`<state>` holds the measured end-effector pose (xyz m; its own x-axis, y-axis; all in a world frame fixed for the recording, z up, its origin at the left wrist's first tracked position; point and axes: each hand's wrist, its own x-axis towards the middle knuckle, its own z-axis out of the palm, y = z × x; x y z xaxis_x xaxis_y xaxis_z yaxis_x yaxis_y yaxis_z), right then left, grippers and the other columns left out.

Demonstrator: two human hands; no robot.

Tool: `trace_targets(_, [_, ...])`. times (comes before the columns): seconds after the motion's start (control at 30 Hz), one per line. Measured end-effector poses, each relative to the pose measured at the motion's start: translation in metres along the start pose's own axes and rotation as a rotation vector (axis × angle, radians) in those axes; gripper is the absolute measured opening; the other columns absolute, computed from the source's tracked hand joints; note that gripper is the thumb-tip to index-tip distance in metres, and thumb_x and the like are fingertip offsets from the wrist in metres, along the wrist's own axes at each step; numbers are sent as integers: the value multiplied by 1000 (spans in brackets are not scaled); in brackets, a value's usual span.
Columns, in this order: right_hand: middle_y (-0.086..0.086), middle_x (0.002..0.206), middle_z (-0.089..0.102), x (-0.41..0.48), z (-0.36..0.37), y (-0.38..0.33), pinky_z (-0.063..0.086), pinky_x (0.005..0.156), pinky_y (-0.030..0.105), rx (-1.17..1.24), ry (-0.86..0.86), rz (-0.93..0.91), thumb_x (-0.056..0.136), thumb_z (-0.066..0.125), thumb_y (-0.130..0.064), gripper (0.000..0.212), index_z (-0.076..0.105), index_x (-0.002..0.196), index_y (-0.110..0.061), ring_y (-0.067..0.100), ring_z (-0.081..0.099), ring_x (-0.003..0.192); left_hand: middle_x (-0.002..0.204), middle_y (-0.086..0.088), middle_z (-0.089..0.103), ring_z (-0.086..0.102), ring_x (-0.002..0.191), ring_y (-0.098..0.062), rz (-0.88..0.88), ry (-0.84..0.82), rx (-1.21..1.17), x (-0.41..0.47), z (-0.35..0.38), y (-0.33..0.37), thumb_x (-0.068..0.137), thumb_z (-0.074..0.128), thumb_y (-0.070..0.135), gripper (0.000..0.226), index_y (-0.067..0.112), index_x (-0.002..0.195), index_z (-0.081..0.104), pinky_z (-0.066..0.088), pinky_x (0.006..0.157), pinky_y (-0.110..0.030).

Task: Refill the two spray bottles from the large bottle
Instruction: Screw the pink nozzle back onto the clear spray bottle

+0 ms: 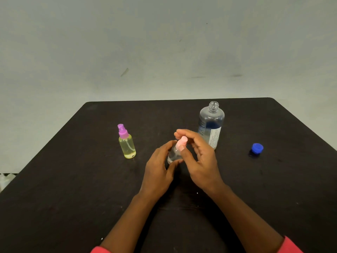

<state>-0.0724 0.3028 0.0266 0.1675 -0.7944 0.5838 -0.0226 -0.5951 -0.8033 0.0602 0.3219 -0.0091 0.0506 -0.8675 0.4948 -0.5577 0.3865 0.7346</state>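
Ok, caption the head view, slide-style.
Left hand holds the pink-topped spray bottle, right hand grips its top; uncapped large bottle, blue cap, purple-topped bottle beside.

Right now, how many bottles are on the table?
3. The yellow spray bottle stands at the left; the clear spray bottle is at the centre, gripped by the left hand and the right hand; the large bottle stands uncapped behind the right hand. None looks hidden.

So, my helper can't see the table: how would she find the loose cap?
On the black table, look right of the tall clear uncapped plastic bottle. The small round blue plastic cap lies alone there, the only part lying loose on the tabletop.
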Motion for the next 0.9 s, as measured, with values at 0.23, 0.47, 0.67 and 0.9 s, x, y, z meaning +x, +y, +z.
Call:
trace_targets(0.23, [-7,99,70,0,-1,1,56,86,39,-29,79,14,86,70,-9,20,66,103,-18,15,67,98,120,13,58,54,111,3,-1,-1,5,0,-1,1,83,69,8,55,28,130,48,42,93,-11])
trace_targets(0.47, [-7,105,66,0,0,1,54,87,37,-48,85,3,85,68,-27,24,62,106,-19,17,64,103,123,9,59,54,113,1,3,-17,-6,0,-1,1,83,68,5,53,24,128,50,44,95,-15])
trace_targets(0.67, [-4,113,68,0,0,-1,54,91,36,-4,30,-48,94,56,-14,25,63,118,-16,15,64,110,120,10,60,56,111,-1,-4,3,-35,0,-2,4,83,69,9,56,31,129,45,44,94,-14])
trace_targets(0.9, [-8,97,69,-1,1,1,55,83,38,-87,129,-15,87,68,-16,16,66,103,-18,14,67,96,122,11,59,55,113,0,-13,-35,-20,0,-1,2,83,67,7,53,24,130,49,48,96,-24])
